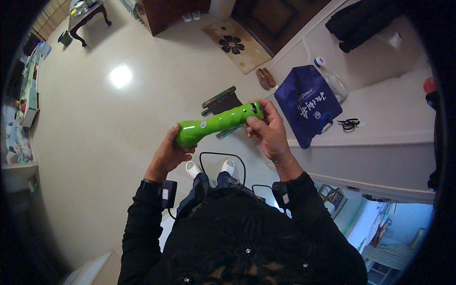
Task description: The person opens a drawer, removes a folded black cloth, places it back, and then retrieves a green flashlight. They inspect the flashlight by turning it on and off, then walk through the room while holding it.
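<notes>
Between my two hands is a glossy bright green handheld device (221,122), with a swollen, rounded end on the left and a ridged handle on the right. A small pale round spot sits on its neck, and dark marks show near the handle's tip. My left hand (167,153) is closed around the rounded end from below and the side; some of its fingers are hidden beneath. At the other end, my right hand (270,132) grips the handle's tip, thumb in front and fingers behind. The device is held level above the floor, tilted slightly up to the right.
A low folding stool (223,100) stands on the tiled floor beyond the device. To the right, a ledge (389,130) bears a navy bag (308,102), a clear plastic bottle (334,83) and black-handled scissors (349,125). Brown slippers (265,78) lie by a floral doormat (237,45).
</notes>
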`<action>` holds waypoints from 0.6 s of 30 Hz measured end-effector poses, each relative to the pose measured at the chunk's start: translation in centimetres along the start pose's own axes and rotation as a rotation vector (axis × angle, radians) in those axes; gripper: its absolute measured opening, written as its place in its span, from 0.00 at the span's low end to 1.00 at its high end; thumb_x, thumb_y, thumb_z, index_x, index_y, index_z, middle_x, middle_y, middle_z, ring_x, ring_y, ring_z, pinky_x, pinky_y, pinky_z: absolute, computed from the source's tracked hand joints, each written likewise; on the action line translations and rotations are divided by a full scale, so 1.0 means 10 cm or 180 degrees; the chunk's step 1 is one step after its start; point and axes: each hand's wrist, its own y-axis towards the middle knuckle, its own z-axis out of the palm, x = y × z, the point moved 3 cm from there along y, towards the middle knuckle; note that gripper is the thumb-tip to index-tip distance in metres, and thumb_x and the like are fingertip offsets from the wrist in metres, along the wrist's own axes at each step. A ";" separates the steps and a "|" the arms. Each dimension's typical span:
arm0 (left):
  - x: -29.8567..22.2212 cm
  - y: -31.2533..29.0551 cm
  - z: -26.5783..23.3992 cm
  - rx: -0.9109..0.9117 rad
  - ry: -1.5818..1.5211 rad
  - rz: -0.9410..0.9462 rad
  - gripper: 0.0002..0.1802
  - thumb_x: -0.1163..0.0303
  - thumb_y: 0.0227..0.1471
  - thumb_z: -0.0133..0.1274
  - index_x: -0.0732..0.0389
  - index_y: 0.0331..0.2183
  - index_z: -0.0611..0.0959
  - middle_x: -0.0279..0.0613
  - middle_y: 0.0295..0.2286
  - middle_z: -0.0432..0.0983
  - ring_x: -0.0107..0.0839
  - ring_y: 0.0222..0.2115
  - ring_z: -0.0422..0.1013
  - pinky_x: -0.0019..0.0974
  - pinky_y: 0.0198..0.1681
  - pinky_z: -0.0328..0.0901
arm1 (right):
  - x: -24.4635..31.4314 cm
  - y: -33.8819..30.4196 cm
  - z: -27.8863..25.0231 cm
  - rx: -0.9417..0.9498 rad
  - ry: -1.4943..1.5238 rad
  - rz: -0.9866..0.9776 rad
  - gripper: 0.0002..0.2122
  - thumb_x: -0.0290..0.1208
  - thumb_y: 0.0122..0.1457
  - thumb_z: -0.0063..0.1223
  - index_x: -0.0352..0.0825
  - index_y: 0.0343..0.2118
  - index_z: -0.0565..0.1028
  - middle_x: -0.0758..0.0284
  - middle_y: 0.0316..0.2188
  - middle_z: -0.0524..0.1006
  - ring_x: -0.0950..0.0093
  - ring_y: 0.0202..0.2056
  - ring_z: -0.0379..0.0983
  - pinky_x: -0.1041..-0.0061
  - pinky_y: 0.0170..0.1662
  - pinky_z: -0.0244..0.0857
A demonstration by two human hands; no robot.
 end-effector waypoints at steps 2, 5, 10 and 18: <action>-0.11 -0.03 0.05 0.0171 0.0153 0.0237 0.32 0.40 0.53 0.48 0.53 0.50 0.71 0.38 0.35 0.73 0.27 0.31 0.69 0.29 0.30 0.66 | 0.01 -0.02 -0.02 -0.0111 0.0085 -0.0063 0.21 0.23 0.55 0.54 0.36 0.52 0.65 0.69 0.38 0.71 0.79 0.29 0.69 0.76 0.34 0.68; -0.24 -0.06 0.14 0.0182 0.0217 0.0505 0.33 0.46 0.50 0.53 0.55 0.52 0.69 0.39 0.39 0.72 0.28 0.35 0.69 0.32 0.34 0.67 | 0.01 -0.07 -0.06 -0.0217 0.0393 -0.0217 0.23 0.21 0.55 0.54 0.35 0.54 0.63 0.65 0.41 0.70 0.76 0.31 0.72 0.75 0.37 0.71; -0.40 -0.13 0.30 -0.0217 0.0656 0.1099 0.38 0.58 0.45 0.61 0.59 0.54 0.65 0.42 0.45 0.69 0.33 0.43 0.69 0.39 0.44 0.67 | 0.00 -0.12 -0.18 -0.0336 0.0541 -0.0302 0.25 0.22 0.57 0.51 0.36 0.58 0.60 0.63 0.47 0.70 0.71 0.41 0.74 0.68 0.46 0.71; -0.67 -0.27 0.79 -0.0151 0.1827 0.2280 0.49 0.76 0.34 0.65 0.59 0.57 0.58 0.47 0.49 0.61 0.38 0.50 0.64 0.41 0.55 0.62 | -0.25 -0.18 -0.43 -0.0389 0.0901 0.0384 0.21 0.25 0.60 0.47 0.34 0.57 0.61 0.61 0.45 0.72 0.68 0.43 0.75 0.65 0.49 0.71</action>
